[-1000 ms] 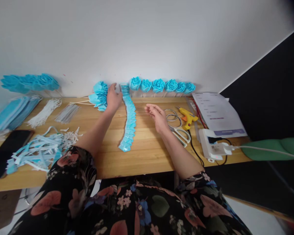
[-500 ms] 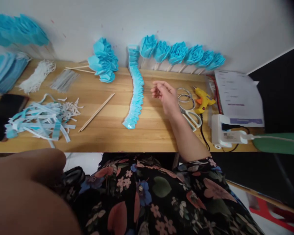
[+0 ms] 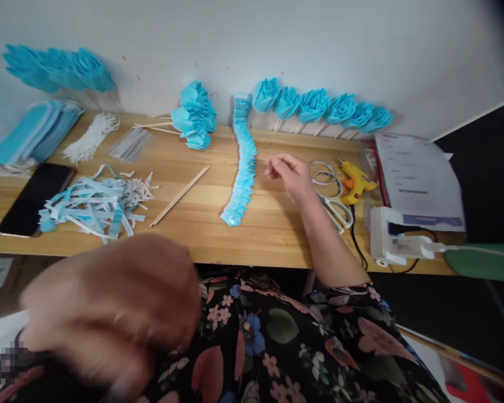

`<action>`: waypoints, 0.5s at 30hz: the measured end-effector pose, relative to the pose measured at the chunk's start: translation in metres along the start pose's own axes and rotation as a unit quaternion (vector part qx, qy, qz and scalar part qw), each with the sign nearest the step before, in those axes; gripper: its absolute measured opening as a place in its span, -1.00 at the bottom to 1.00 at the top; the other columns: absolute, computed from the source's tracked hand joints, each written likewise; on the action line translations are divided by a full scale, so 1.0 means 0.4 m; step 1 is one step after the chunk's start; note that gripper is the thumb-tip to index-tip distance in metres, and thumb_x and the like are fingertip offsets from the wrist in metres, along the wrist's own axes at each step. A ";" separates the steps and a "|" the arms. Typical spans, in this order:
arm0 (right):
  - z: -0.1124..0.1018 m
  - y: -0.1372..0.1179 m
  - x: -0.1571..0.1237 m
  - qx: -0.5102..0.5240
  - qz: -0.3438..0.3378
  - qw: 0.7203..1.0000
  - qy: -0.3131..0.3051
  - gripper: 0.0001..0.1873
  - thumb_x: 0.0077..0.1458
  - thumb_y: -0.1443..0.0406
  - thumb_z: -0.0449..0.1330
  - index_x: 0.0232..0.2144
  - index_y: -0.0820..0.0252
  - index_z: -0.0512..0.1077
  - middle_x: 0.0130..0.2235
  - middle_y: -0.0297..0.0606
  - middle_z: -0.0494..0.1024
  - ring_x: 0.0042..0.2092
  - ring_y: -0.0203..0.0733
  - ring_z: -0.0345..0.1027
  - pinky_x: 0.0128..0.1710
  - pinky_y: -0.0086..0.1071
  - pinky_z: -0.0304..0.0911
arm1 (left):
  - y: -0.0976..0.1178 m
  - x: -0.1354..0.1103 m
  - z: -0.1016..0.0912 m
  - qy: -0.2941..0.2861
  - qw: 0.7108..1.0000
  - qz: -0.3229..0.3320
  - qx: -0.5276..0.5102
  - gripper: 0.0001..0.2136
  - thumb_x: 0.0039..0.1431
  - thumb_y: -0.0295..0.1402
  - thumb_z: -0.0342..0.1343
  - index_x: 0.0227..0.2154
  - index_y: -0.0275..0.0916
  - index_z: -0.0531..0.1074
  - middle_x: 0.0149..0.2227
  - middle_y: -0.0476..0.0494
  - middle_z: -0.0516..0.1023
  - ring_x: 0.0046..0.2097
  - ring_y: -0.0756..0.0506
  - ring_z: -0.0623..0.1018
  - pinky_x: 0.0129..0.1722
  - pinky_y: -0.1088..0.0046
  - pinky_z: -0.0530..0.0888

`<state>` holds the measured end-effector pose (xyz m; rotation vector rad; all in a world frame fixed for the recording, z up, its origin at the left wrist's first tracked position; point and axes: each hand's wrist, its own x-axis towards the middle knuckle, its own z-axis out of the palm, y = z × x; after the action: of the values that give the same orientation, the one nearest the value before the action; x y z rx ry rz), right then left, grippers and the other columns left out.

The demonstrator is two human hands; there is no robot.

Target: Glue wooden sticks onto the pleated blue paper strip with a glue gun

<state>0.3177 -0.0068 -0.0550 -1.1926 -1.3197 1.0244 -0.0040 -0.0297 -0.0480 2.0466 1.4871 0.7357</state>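
Note:
My left hand (image 3: pixel 113 302) looms large and smeared by motion at the lower left, close to the camera and in front of the table edge; its fingers cannot be made out. My right hand (image 3: pixel 292 174) rests over the table with its fingers curled in, and nothing shows in it. Just left of it lies a long curved row of overlapping light-blue folded pieces (image 3: pixel 246 168), reaching back to the wall. To its right are white-handled scissors (image 3: pixel 338 212). Two thin wooden sticks (image 3: pixel 180 196) lie side by side farther left.
Blue flowers on sticks (image 3: pixel 315 106) lean along the wall, with a bunch of blue flowers (image 3: pixel 195 115) lying left. A yellow glue gun (image 3: pixel 357 182), power adapter (image 3: pixel 380 235) and paper sheet (image 3: pixel 415 179) sit right. Cut strips (image 3: pixel 88 204), face masks (image 3: pixel 36 134) and a phone (image 3: pixel 36 198) lie left.
My left hand has swung into view from the lower left, where a blurred arm showed before. The view has shifted slightly. My right hand stays in about the same place, curled.

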 end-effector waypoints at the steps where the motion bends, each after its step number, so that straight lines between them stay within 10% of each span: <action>1: 0.003 -0.015 -0.009 -0.013 0.001 0.999 -0.032 -0.66 0.20 -0.04 0.34 -0.37 0.08 0.61 -0.43 -0.34 0.61 -0.38 -0.26 0.40 -0.29 -0.31 0.35 | 0.004 0.000 -0.003 -0.001 1.000 0.004 0.015 -0.70 0.46 -0.14 0.11 0.04 -0.20 0.56 -0.08 -0.23 0.60 -0.01 -0.23 0.61 0.00 0.18 0.58; 7: 0.023 -0.095 -0.118 -0.272 -0.006 0.931 -0.242 -0.79 0.29 0.24 0.26 -0.41 0.11 0.58 -0.44 -0.39 0.60 -0.40 -0.24 0.38 -0.33 -0.32 0.16 | -0.012 -0.036 -0.023 -0.013 0.990 0.026 0.138 -0.71 0.39 -0.13 0.10 -0.03 -0.18 0.57 -0.20 -0.21 0.61 -0.06 -0.27 0.60 -0.02 0.21 0.51; 15: 0.057 -0.078 -0.247 -0.464 -0.036 0.855 -0.228 -0.90 0.24 0.33 0.39 -0.18 0.13 0.57 -0.17 -0.20 0.70 -0.10 0.00 0.55 -0.13 -0.23 0.31 | -0.050 -0.045 -0.024 -0.027 0.953 -0.019 0.302 -0.74 0.38 -0.22 0.02 -0.26 -0.22 0.57 -0.21 -0.27 0.64 -0.12 -0.27 0.60 -0.12 0.26 0.45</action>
<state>0.2888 -0.1077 -0.0407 -1.6189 -2.3743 0.6034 -0.0289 -0.0406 -0.0571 2.4294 1.8773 0.2081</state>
